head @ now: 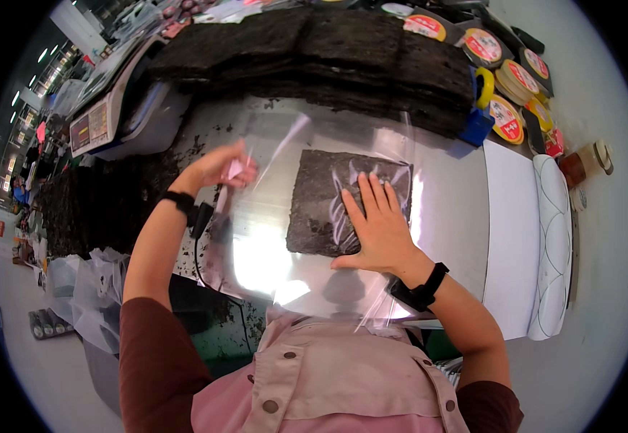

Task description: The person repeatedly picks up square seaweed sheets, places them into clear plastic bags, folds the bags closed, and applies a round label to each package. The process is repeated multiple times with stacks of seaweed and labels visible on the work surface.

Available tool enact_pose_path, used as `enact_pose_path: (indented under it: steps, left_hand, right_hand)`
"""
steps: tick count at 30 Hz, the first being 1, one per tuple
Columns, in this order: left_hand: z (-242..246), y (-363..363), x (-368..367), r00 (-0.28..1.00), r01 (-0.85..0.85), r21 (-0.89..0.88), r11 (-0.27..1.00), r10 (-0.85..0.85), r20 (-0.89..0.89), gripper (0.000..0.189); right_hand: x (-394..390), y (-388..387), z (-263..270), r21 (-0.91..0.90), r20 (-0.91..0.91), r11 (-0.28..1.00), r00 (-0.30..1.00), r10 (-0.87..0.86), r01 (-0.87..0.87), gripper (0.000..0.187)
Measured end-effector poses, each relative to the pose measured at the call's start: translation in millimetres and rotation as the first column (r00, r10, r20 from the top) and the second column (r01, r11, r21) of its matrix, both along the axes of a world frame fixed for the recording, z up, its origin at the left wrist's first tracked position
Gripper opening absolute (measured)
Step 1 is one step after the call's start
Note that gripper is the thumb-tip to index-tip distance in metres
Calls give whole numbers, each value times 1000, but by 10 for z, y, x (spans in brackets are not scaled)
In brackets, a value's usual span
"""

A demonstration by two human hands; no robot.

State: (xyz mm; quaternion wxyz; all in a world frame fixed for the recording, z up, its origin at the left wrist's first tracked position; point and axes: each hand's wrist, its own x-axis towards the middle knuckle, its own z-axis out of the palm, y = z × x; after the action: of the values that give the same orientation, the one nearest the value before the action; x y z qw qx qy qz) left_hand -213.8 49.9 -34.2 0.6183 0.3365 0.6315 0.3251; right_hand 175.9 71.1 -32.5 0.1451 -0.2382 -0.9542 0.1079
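A dark, thin square sheet that looks like dried seaweed [319, 203] lies under clear plastic film [270, 140] on the shiny metal worktop. My right hand [379, 227] rests flat on the film over the sheet's right part, fingers spread. To the left of the sheet, my left hand [233, 168] is raised over the worktop with curled fingers, and a small pink piece [235, 169] shows at them. Whether the fingers grip the pink piece or the film's edge is not clear. Black bands circle both wrists.
Stacks of dark sheets [341, 40] line the back, with another pile [97, 205] at the left. A scale [95, 124] stands at the back left. A blue tape dispenser [476, 127], tape rolls [508, 119], white paper [511, 243] and a lidded jar [584, 162] are at the right.
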Motion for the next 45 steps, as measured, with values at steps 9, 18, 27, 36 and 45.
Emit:
enact_pose_path:
  steps: [9,18,27,36,45]
  left_hand:
    - [940,-425,844,604,442,-182,878,-442,-663,17]
    - [351,-120,1883,717,588,386,711,-238,-655,23]
    - [80,-195,2353,922,255,687,680,43,-384,26]
    - [372,-265,2106,346,709,153,688,-151,-926,24]
    - [4,-211,2234,825,437,643,629,4,-565,28]
  right_hand:
    - [-66,-42,65,51,116,998,992,-45,39,104]
    - [-103,-58,109,48,132,997,989,-71,65,104]
    - [-45,-13,-27,-4,49,997,996,-76,76,102]
    - [-31,-7,32,-21,68,999,996,-49,50,105]
    - [-46,-16,11,-54,29,998,999,-33,34,104]
